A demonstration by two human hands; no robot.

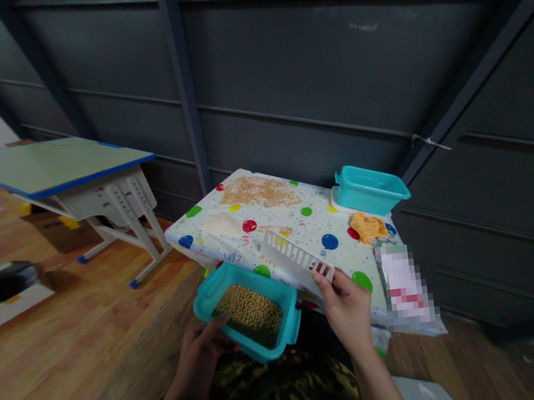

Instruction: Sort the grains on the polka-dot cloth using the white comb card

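My left hand (206, 343) grips the near left rim of a teal plastic container (282, 345), thumb over the edge. Soybeans (252, 309) partly fill this container, which hangs just off the table's front edge. Between the fingers of my right hand (344, 297) is the right end of a white slotted plastic piece (296, 254), held tilted over the front of the table. On the tablecloth beyond lie a small pile of pale fine grains (222, 224) and a wide spread of yellowish beans or grains (259, 191). A few more grains show near the slotted piece.
A second teal container (371, 189) stands at the table's back right on a white lid-like piece. Nearer lie an orange cloth (368, 226) and a plastic bag (405, 287) with a blurred label. A desk (53, 165) stands left; a dark metal wall (305, 62) rises behind.
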